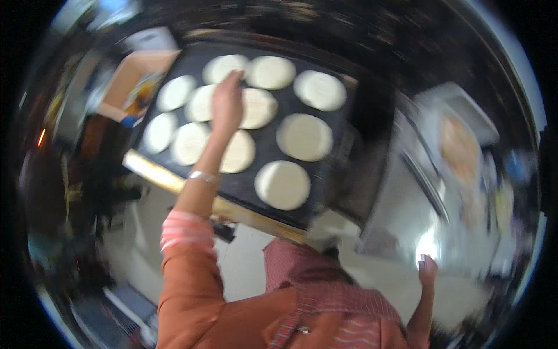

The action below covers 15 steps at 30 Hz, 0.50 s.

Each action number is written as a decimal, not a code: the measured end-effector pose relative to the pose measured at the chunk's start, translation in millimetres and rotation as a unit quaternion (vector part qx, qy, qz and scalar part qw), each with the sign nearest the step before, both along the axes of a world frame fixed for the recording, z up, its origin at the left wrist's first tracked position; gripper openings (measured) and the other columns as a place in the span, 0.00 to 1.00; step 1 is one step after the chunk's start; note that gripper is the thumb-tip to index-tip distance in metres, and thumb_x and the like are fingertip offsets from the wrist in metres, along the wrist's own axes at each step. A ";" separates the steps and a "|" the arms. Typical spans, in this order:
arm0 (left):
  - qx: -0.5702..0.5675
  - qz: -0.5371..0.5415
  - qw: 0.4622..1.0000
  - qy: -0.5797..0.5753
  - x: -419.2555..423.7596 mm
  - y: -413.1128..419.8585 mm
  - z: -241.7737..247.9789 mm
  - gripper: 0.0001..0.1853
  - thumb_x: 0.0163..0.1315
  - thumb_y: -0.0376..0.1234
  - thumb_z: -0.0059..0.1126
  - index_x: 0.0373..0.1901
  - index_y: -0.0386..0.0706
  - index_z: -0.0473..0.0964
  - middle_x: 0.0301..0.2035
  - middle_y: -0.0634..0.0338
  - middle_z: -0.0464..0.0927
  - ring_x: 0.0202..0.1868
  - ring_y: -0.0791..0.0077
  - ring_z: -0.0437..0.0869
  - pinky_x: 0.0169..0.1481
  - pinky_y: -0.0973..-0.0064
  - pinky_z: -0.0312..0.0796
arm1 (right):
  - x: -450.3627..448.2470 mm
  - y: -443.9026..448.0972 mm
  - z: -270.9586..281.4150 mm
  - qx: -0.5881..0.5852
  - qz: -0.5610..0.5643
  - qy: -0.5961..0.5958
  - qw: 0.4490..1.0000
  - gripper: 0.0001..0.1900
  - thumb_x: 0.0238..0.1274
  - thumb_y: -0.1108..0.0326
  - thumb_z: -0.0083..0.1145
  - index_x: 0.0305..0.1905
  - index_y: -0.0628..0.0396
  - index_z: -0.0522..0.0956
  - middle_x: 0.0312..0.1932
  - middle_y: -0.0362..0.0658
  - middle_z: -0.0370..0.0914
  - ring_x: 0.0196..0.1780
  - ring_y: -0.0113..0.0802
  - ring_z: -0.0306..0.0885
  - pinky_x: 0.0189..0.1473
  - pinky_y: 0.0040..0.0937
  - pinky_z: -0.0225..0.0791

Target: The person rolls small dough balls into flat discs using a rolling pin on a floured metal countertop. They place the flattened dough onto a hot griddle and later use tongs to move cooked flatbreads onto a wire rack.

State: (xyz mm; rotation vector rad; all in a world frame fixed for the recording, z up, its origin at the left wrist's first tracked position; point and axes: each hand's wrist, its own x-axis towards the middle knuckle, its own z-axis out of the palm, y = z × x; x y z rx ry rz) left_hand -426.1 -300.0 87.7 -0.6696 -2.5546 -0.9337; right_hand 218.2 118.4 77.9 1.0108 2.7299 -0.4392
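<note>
A dark flat griddle (287, 104) lies before me with several round, pale flatbreads (304, 137) spread over it. My left hand (227, 104) reaches across it from the near side. Its fingertips are at the near edge of a flatbread in the far row (224, 67); whether they touch or pinch it, I cannot tell. The hand hides parts of the flatbreads beneath it. Low on the right, my right hand (428, 268) is by the near edge of a steel table (392, 218). A small shiny spot shows at its fingers, too blurred to tell whether it holds anything.
Long metal utensils (425, 185) lie on the steel table beside a tray (457, 148) with pale brown contents. An open cardboard box (139, 78) stands beyond the griddle's left side. A yellowish metal rim (257, 218) runs along the griddle's front. Much of the view is motion-blurred.
</note>
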 end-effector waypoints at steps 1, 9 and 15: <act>0.043 -0.059 0.997 0.008 27.6 26.2 8.0 0.21 0.64 0.26 0.57 0.61 0.40 0.75 0.62 0.47 0.75 0.65 0.50 0.74 0.71 0.60 0.64 | 0.5 4.3 -3.6 -0.074 -0.151 -0.025 0.985 0.16 0.72 0.61 0.53 0.53 0.61 0.81 0.45 0.55 0.83 0.51 0.52 0.81 0.57 0.44 0.71; 0.055 -0.280 0.912 -0.296 321.7 195.7 12.4 0.18 0.64 0.23 0.58 0.56 0.36 0.78 0.54 0.47 0.82 0.59 0.59 0.82 0.66 0.65 0.70 | 84.4 107.5 -70.3 -0.050 -0.316 0.312 0.895 0.13 0.63 0.69 0.61 0.51 0.58 0.82 0.45 0.50 0.85 0.45 0.37 0.85 0.51 0.31 0.75; 0.044 -0.274 0.900 -0.338 463.9 269.9 -17.1 0.17 0.65 0.28 0.58 0.56 0.40 0.80 0.49 0.52 0.84 0.51 0.64 0.85 0.58 0.66 0.76 | 132.2 345.4 -154.2 -0.012 -0.272 0.206 0.940 0.14 0.58 0.66 0.61 0.49 0.55 0.83 0.47 0.48 0.85 0.46 0.39 0.84 0.49 0.36 0.75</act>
